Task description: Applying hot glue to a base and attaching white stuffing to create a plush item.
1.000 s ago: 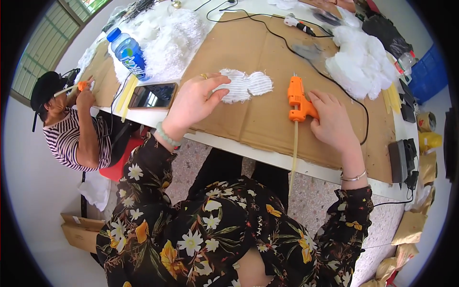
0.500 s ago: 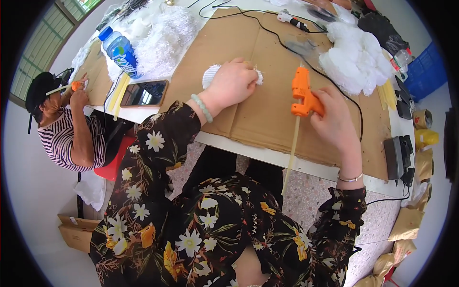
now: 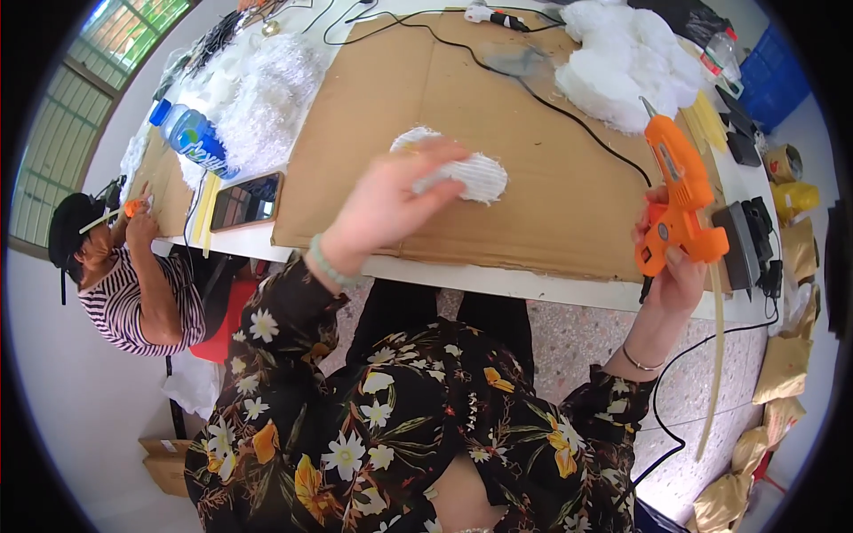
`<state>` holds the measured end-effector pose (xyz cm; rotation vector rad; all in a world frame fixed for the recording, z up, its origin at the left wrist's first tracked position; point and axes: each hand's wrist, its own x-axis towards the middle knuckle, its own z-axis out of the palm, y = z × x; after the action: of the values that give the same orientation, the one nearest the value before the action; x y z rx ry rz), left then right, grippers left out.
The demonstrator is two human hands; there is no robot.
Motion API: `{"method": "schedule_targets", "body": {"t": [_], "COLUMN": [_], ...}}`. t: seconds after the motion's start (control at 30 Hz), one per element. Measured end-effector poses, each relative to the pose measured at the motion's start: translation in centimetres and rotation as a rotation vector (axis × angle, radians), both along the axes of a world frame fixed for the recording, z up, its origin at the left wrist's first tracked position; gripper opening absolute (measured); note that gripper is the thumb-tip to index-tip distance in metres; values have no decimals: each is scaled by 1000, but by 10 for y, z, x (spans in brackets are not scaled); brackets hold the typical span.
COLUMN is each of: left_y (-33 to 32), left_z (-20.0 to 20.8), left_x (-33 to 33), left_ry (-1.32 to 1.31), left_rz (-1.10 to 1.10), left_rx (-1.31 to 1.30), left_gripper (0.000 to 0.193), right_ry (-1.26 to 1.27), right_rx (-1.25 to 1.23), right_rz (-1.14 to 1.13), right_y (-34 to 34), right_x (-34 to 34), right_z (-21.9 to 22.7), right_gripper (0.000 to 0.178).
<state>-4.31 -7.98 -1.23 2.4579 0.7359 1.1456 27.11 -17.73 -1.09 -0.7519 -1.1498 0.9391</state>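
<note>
In the head view, the left hand [image 3: 386, 204], blurred, has its thumb and fingers spread apart over a white, ribbed, frayed-edged fabric piece [image 3: 487, 182]; whether it touches the cloth, I cannot tell. The fabric lies on a flat brown cardboard sheet [image 3: 355, 124] covering much of the white desk [image 3: 498, 282]. The right hand [image 3: 677, 289] is wrapped around an orange plastic glue gun [image 3: 680, 173], nozzle pointing away from the person, a long translucent yellowish glue stick [image 3: 715, 373] trailing from its rear.
</note>
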Motion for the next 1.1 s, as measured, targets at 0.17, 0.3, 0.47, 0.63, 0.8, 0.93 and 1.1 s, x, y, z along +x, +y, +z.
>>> {"method": "schedule_targets", "body": {"t": [0.17, 0.3, 0.47, 0.63, 0.8, 0.93, 1.1], "left_y": [-14, -16, 4, -10, -23, 7, 34], "left_z": [2, -2, -6, 3, 21, 14, -6], "left_x": [-53, -51, -37, -33, -43, -63, -66], "left_ry": [66, 229, 380, 458, 480, 320, 335], "left_rz": [295, 302, 149, 123, 159, 331, 433], "left_rx": [-110, 30, 266, 277, 234, 30, 56], "left_gripper": [21, 20, 20, 18, 19, 21, 24], "right_ry": [271, 296, 277, 97, 34, 25, 12], "right_rx": [7, 16, -34, -166, -282, -374, -335], "right_rz": [76, 93, 6, -97, -70, -111, -59], "right_y": [-11, -7, -4, -7, -7, -7, -7], "right_x": [-1, -1, -5, -20, -24, -25, -22], "right_z": [-21, -28, -27, -21, -18, -15, -18], "right_gripper": [74, 66, 58, 50, 51, 51, 47]}}
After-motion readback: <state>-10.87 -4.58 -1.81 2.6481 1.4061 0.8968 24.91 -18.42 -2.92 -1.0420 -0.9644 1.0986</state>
